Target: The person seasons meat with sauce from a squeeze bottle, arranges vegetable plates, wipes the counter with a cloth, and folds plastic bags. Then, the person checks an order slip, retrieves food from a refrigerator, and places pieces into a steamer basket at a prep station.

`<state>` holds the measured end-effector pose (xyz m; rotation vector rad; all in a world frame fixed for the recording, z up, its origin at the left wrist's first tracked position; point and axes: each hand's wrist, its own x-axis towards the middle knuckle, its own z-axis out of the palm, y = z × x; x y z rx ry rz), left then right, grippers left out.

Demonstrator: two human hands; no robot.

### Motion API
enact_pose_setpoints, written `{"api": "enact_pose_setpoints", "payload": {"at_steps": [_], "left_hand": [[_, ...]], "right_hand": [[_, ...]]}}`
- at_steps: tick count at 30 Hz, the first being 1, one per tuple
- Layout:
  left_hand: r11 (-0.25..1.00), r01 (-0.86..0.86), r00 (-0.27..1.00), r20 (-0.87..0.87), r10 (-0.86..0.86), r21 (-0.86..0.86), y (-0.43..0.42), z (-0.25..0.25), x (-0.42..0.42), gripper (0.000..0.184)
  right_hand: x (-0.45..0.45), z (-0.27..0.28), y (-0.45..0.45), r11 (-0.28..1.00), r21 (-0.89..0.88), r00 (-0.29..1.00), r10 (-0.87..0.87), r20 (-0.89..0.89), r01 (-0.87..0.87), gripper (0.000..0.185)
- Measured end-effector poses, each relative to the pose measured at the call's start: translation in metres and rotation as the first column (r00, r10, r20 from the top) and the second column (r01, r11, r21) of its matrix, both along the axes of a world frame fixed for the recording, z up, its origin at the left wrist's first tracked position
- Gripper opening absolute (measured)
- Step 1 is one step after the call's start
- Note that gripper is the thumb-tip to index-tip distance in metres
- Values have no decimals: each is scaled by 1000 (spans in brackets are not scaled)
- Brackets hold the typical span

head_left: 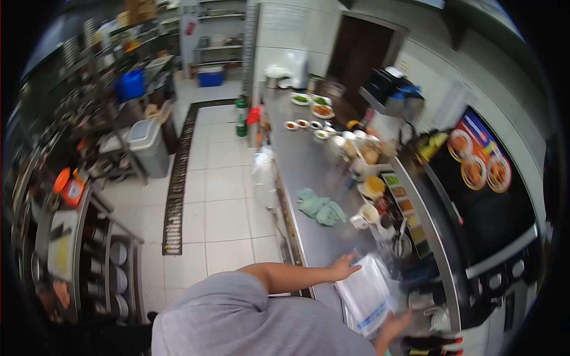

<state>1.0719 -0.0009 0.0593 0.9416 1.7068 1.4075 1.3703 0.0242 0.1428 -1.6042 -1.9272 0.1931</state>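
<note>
A flat stack of transparent plastic bags (pixel 367 288) with blue print along its lower end lies at the near end of the steel counter. My left hand (pixel 345 268) grips the stack's upper left edge. At the lower right corner, beside the blue print, my right hand (pixel 393 325) holds the other end, slightly blurred. Farther along the counter, past my left hand, a crumpled green cloth (pixel 320 206) lies close to a white mug (pixel 364 216). Loose see-through plastic spreads past the stack's right side.
The steel counter (pixel 288 155) carries small sauce bowls, plates of food (pixel 322 111) and jars. A raised shelf edge (pixel 428 228) borders it on the right. To the left are a tiled floor (pixel 222 207), a drain grate (pixel 178 196), a grey bin (pixel 147 148) and a rack with an orange container (pixel 69 187).
</note>
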Motion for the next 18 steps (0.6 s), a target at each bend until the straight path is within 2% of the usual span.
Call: {"api": "enact_pose_setpoints", "payload": {"at_steps": [1,2,3,4,5,6,9,16,18], "left_hand": [[975,213,939,-262,-224,-70,-10,3,-2,73],[906,384,764,-489,-421,-180,-21,9,-7,76],[892,413,745,-494,-448,-186,-34,21,-9,76],[842,428,609,-583,-538,-329,-50,39,-6,77],[785,413,455,-641,-618,-462,-59,47,-3,78],[776,432,442,-642,-626,-459,-61,43,-5,78],[778,478,468,-631,-619,-408,-56,31,-10,76],[817,440,494,-659,-567,-373,-63,29,-9,77],[951,305,784,-582,-216,58,-75,4,-14,71]], "right_hand": [[-17,-3,-8,989,7,989,145,36,-145,71],[-24,-18,-10,950,-194,965,258,40,-246,73],[-39,-39,-23,959,-186,951,249,183,-216,69],[-49,-54,-36,966,-179,914,239,327,-189,66],[-49,-53,-40,970,-180,920,214,328,-162,66],[-51,-48,-38,964,-190,922,236,307,-184,65],[-53,-44,-32,960,-198,923,251,293,-198,63],[-50,-46,-43,962,-195,934,238,267,-189,63],[-46,-47,-39,954,-229,931,253,263,-194,64]]}}
